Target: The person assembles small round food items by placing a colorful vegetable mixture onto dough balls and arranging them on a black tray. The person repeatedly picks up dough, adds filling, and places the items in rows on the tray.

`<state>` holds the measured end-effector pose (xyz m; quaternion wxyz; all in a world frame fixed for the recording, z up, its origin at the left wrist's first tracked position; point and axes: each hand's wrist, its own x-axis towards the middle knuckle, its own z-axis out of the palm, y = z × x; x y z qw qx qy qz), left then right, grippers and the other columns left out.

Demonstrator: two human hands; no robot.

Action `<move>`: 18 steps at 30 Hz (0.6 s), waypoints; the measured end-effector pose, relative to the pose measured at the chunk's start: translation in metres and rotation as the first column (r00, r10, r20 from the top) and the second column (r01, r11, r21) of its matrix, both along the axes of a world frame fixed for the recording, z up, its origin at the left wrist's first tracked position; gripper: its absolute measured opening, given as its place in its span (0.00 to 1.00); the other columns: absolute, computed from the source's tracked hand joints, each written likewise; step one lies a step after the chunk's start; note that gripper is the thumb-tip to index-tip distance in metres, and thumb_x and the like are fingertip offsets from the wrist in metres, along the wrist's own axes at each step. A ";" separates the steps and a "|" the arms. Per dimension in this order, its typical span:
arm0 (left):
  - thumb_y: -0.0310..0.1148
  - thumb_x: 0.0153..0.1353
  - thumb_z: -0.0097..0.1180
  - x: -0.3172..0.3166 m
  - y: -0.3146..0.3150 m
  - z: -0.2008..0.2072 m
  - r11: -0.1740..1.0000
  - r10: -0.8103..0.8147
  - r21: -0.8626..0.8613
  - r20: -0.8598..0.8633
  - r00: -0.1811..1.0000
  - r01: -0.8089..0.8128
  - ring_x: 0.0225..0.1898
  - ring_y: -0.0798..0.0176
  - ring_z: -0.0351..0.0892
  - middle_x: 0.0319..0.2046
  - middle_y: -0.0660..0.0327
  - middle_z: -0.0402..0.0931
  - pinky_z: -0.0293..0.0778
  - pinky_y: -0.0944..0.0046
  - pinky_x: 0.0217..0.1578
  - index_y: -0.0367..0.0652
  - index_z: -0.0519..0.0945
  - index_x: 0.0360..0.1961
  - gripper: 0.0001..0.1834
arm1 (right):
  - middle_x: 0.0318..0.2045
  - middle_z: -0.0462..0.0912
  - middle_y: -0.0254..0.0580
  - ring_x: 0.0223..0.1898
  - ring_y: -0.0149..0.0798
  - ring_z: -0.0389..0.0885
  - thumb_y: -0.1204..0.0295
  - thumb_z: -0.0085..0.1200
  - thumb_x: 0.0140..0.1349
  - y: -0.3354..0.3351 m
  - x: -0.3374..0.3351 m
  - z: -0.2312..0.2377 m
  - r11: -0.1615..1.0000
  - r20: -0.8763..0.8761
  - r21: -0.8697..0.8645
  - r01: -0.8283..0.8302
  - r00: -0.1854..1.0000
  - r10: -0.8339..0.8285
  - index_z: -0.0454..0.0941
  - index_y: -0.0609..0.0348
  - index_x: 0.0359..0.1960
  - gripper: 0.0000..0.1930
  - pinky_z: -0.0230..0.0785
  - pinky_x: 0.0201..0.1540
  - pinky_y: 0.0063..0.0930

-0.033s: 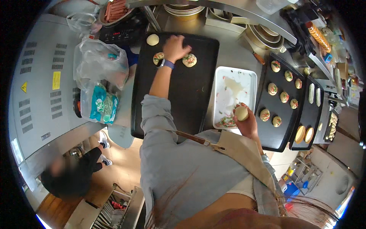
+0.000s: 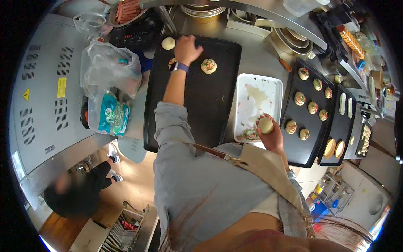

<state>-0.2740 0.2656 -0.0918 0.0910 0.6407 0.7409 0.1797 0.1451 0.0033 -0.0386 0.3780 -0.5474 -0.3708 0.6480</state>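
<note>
My left hand (image 2: 187, 49) is over the far end of a black baking tray (image 2: 187, 113). Its thumb stands apart from the bent fingers; the fingertips are partly hidden. Just left of it lies a plain dough ball (image 2: 168, 43). My wrist half covers one topped bun (image 2: 172, 63), and another topped bun (image 2: 208, 66) sits to the right. In my right hand (image 2: 273, 136) is a pale round dough ball (image 2: 265, 125), held over the near right corner of a white tray (image 2: 275, 90). Wet residue and red and green bits lie in that tray.
On the right, another black tray (image 2: 300, 149) bears several topped buns. Beyond it a narrower tray (image 2: 336, 110) holds long dough pieces and oval shapes. Plastic bags (image 2: 110, 69) crowd the left side. A metal shelf (image 2: 268, 14) overhangs the far edge. A person (image 2: 75, 197) is at lower left.
My left hand has shifted a little left and away from me, off the right topped bun and nearer the plain dough ball. My right hand stays nearly still with its dough ball.
</note>
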 end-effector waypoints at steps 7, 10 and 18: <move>0.56 0.45 0.71 -0.057 0.031 -0.014 0.739 0.610 -0.244 -0.151 0.778 -0.628 0.57 0.38 0.69 0.61 0.42 0.61 0.77 0.42 0.49 0.43 0.64 0.64 0.49 | 0.56 0.73 0.41 0.57 0.48 0.72 0.61 0.43 0.71 0.006 0.008 -0.003 0.892 -0.470 -0.422 0.160 0.804 -0.366 0.69 0.51 0.58 0.17 0.72 0.54 0.40; 0.50 0.45 0.72 -0.061 0.032 -0.046 0.775 0.610 -0.180 -0.035 0.792 -0.606 0.57 0.36 0.69 0.59 0.39 0.64 0.76 0.41 0.50 0.42 0.66 0.62 0.46 | 0.54 0.74 0.39 0.57 0.47 0.72 0.62 0.43 0.71 0.011 0.008 -0.002 0.866 -0.484 -0.476 0.149 0.778 -0.400 0.70 0.51 0.58 0.17 0.73 0.52 0.38; 0.37 0.46 0.67 -0.123 0.056 -0.074 0.834 0.537 -0.336 0.314 0.783 -0.438 0.46 0.52 0.77 0.46 0.52 0.77 0.73 0.51 0.48 0.43 0.74 0.48 0.26 | 0.55 0.73 0.40 0.57 0.45 0.72 0.62 0.44 0.70 0.012 0.016 -0.008 0.881 -0.418 -0.435 0.186 0.824 -0.381 0.69 0.52 0.58 0.18 0.72 0.55 0.38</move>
